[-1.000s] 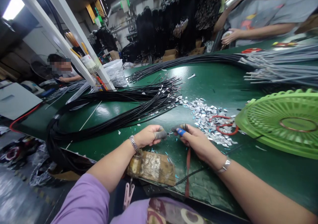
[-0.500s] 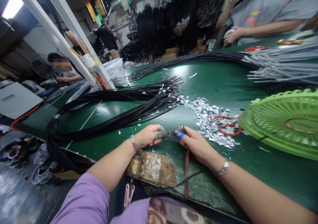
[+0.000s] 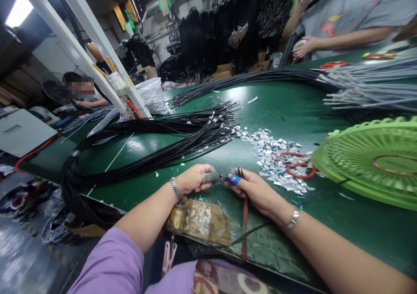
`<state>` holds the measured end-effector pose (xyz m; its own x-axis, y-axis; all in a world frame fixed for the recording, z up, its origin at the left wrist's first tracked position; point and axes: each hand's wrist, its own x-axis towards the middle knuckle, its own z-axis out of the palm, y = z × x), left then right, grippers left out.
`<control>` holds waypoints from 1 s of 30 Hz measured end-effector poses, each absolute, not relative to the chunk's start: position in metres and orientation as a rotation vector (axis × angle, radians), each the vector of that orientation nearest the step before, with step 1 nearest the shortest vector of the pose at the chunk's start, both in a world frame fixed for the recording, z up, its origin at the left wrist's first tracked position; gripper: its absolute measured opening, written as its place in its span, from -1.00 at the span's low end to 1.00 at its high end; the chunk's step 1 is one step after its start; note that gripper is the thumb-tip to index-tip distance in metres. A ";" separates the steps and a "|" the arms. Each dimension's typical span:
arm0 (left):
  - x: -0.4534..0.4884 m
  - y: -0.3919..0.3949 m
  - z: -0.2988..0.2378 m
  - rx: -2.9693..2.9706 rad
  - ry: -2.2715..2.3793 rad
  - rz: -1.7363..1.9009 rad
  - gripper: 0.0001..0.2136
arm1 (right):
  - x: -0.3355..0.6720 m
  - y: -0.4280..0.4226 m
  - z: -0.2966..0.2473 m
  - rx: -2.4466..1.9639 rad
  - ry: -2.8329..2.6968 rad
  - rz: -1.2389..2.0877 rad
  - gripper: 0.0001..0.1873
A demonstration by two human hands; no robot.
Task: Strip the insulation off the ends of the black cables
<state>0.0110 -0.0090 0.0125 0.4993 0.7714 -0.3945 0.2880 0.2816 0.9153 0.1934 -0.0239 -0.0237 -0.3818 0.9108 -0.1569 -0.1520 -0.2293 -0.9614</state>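
Observation:
My left hand point(image 3: 197, 177), with grey wrapping on its fingertips, is pinched on a thin wire end point(image 3: 223, 177) that shows in the gap between my hands. Close on the right, my right hand point(image 3: 252, 187) wears blue tape on the thumb. Its fingers are closed round a small dark pointed tool point(image 3: 240, 172), mostly hidden by the hand. From below that hand hangs a reddish-brown strap point(image 3: 245, 229). Under my left wrist lies a worn, taped piece of cardboard point(image 3: 203, 220) at the bench edge.
Bundled black cables point(image 3: 156, 155) curve along the left. Silvery scraps point(image 3: 273, 159) and red-handled scissors point(image 3: 302, 176) lie right of centre. A green fan point(image 3: 371, 163) fills the right side. Grey cables point(image 3: 368, 87) lie behind it; a co-worker point(image 3: 358, 20) is across the green bench point(image 3: 280, 103).
Both hands stay almost in place. The right fingers shift slightly, and the dark pointed tips stand more upright above the thumb.

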 end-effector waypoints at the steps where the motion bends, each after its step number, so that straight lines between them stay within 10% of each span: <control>1: 0.011 -0.009 0.013 1.292 1.059 0.416 -0.60 | 0.193 -0.024 -0.023 -0.987 -1.195 1.747 -0.45; 30: 0.008 -0.009 0.008 1.301 1.025 0.410 -0.62 | 0.190 -0.028 -0.022 -0.930 -1.269 1.737 -0.58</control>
<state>0.0080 -0.0089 0.0083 0.5252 0.7577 -0.3873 0.2817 0.2746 0.9194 0.1902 -0.0281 -0.0221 -0.4305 0.8957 -0.1117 -0.1656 -0.2000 -0.9657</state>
